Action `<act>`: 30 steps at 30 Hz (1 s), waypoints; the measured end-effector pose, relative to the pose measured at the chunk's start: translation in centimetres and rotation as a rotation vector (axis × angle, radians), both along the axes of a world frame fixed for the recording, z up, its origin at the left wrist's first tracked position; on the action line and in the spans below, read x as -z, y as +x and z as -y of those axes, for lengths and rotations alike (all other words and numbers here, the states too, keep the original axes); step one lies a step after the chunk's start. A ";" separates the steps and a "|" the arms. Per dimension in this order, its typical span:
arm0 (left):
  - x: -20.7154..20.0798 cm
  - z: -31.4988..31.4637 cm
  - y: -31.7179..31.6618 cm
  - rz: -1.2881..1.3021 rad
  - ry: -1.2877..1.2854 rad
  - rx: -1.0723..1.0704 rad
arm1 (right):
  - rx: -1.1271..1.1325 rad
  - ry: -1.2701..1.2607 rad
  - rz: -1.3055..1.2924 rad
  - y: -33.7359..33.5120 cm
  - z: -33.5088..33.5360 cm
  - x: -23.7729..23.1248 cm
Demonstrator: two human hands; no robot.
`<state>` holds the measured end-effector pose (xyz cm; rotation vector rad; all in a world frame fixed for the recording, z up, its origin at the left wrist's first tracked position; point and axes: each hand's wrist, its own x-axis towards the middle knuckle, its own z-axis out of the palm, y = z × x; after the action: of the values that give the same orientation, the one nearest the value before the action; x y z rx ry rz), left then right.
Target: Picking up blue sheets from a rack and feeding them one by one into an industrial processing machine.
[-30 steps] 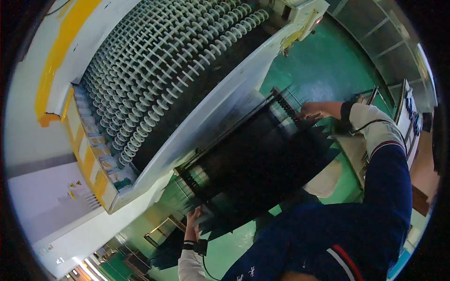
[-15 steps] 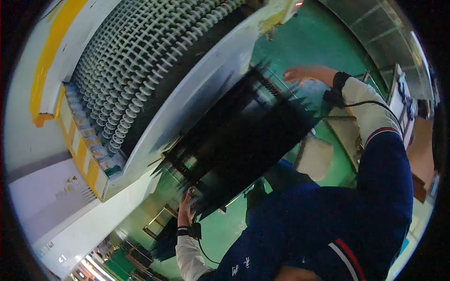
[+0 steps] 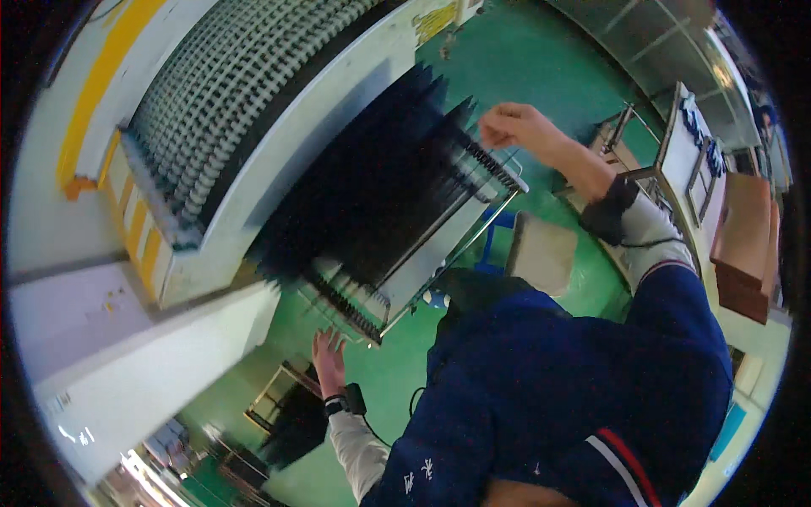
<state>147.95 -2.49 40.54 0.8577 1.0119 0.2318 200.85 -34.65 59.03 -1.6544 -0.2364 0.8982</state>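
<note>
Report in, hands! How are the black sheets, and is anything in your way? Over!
Left hand open near rack. Right hand half-curled by rack's right end. Black sheets bunched toward roller machine. Beige seat close by, maybe in the way.

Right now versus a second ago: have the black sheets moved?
Yes. The black sheets have shifted toward the roller machine: judged against the rack, they hid its near rail, which now shows.
</note>
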 end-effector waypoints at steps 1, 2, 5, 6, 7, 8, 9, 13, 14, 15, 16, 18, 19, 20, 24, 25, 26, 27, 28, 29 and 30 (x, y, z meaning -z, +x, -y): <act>0.9 1.2 -2.1 0.019 -0.030 -0.052 | -0.080 -0.011 0.083 -2.2 -0.5 0.3; 1.5 2.3 -3.6 -0.003 -0.086 -0.106 | -0.159 -0.018 0.174 -4.4 -1.3 0.5; 0.6 6.5 -5.3 -0.130 -0.202 -0.271 | -0.401 -0.052 0.456 -10.7 -3.0 0.2; 1.8 7.9 -7.0 -0.100 -0.253 -0.310 | -0.484 -0.063 0.556 -12.3 -3.5 -0.2; 4.1 9.6 -9.7 -0.065 -0.303 -0.357 | -0.543 -0.064 0.682 -13.5 -4.0 -0.4; 6.0 10.9 -11.8 -0.031 -0.357 -0.388 | -0.587 -0.072 0.807 -14.5 -4.3 -0.3; 7.2 12.3 -13.4 -0.038 -0.381 -0.404 | -0.630 -0.079 0.933 -15.2 -4.6 -0.1; 8.2 18.1 -17.1 -0.098 -0.420 -0.534 | -0.634 -0.093 1.154 -16.9 -6.0 -0.4; 8.1 19.2 -17.7 -0.122 -0.414 -0.578 | -0.638 -0.103 1.198 -17.1 -6.4 -0.8; 9.6 20.4 -19.4 -0.109 -0.413 -0.598 | -0.643 -0.105 1.237 -17.4 -6.8 -1.3; 9.5 21.2 -19.6 -0.124 -0.416 -0.608 | -0.698 -0.095 1.221 -17.7 -7.1 -1.1; 8.9 22.7 -19.7 -0.152 -0.422 -0.625 | -0.803 -0.080 1.191 -18.3 -7.5 0.4; 8.7 23.1 -19.5 -0.168 -0.419 -0.631 | -0.837 -0.129 1.194 -18.5 -7.7 1.8; 8.6 23.3 -19.4 -0.184 -0.415 -0.634 | -0.869 -0.179 1.198 -18.7 -8.0 3.8; 7.4 23.7 -18.2 -0.125 -0.360 -0.634 | -1.051 -0.496 1.167 -18.9 -9.4 6.5; 7.3 23.5 -17.9 -0.119 -0.369 -0.632 | -1.048 -0.460 1.186 -18.7 -9.7 6.4; 7.1 23.3 -17.6 -0.114 -0.377 -0.628 | -1.044 -0.425 1.204 -18.3 -9.9 6.2; 7.7 22.9 -17.5 -0.101 -0.383 -0.624 | -1.037 -0.388 1.230 -18.2 -10.6 5.2; 8.1 22.7 -17.7 -0.096 -0.363 -0.633 | -1.066 -0.408 1.220 -18.5 -10.9 4.3; 8.4 22.7 -18.1 -0.091 -0.342 -0.640 | -1.094 -0.429 1.209 -19.0 -10.9 3.3; 9.1 22.7 -17.9 -0.074 -0.327 -0.651 | -1.125 -0.455 1.210 -19.3 -11.0 1.6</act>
<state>130.06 -25.20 31.40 0.2209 1.3350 0.5694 181.55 -23.64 57.41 -2.3205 -2.0547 0.5777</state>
